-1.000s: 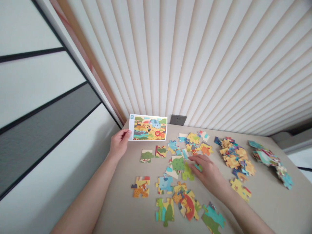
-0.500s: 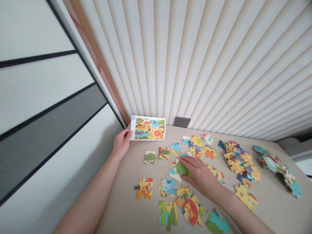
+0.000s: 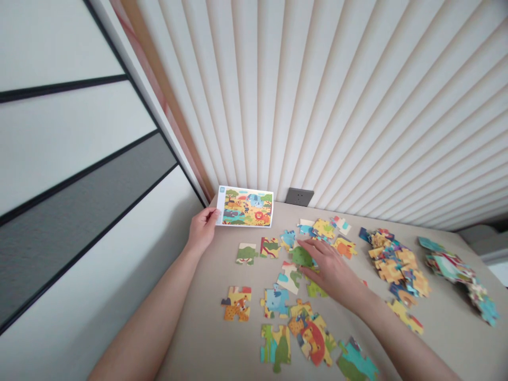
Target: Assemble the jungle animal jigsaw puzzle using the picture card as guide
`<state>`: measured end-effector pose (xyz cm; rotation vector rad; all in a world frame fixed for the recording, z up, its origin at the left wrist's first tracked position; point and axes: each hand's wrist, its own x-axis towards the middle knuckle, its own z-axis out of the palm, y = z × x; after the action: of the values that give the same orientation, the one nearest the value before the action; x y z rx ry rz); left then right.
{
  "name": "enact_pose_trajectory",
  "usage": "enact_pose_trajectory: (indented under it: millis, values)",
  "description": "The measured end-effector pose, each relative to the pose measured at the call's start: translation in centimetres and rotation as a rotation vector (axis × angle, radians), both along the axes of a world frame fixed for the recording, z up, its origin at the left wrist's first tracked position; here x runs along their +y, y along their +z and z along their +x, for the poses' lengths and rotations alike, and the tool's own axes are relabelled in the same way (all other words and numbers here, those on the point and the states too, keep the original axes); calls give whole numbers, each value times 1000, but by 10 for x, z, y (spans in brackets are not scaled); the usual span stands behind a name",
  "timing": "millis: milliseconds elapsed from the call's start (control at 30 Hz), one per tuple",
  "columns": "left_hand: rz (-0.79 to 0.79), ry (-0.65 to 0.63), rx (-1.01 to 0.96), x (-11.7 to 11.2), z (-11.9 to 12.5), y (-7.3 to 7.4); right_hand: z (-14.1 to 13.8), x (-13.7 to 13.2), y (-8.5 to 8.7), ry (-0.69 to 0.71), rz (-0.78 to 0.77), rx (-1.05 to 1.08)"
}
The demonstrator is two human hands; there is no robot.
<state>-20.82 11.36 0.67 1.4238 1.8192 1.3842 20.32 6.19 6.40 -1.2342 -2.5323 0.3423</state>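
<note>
Left hand point(image 3: 202, 227) pinches the picture card point(image 3: 248, 207) at its left edge; right thumb and fingers stand apart about the green puzzle piece point(image 3: 300, 256) among loose pieces point(image 3: 289, 278), grip unclear; right hand point(image 3: 332, 270) best takes edges only.

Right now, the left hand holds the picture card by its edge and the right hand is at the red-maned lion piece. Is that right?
Not quite: the right hand is at a green piece; the red-maned lion piece lies apart from it, as the head view shows. The left hand does hold the picture card.
</note>
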Motion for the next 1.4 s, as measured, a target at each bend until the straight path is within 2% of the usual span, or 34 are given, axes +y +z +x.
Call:
enact_pose_trajectory:
  millis: [233, 500, 633, 767, 933, 1100, 1400]
  values:
    - [-21, 28, 51, 3, -3, -3, -23, 20, -5, -7, -27, 20]
    - [-43, 61, 139, 6, -5, -5, -16, 35, -16, -11, -40, -10]
    - [-38, 65, 164, 6, -3, -5, -24, 33, -13, 7, -17, -21]
    - [-33, 59, 190, 5, -1, -4, -50, 27, -10, 92, -7, -1]
    - [-24, 69, 221, 4, 2, -2, -77, 31, -16, 147, -36, -7]
    - [-17, 89, 262, 4, 5, -3, -80, 38, -19, 142, -21, -3]
    - [-36, 112, 358, 3, 3, -6, -80, 29, -8, 156, -30, 161]
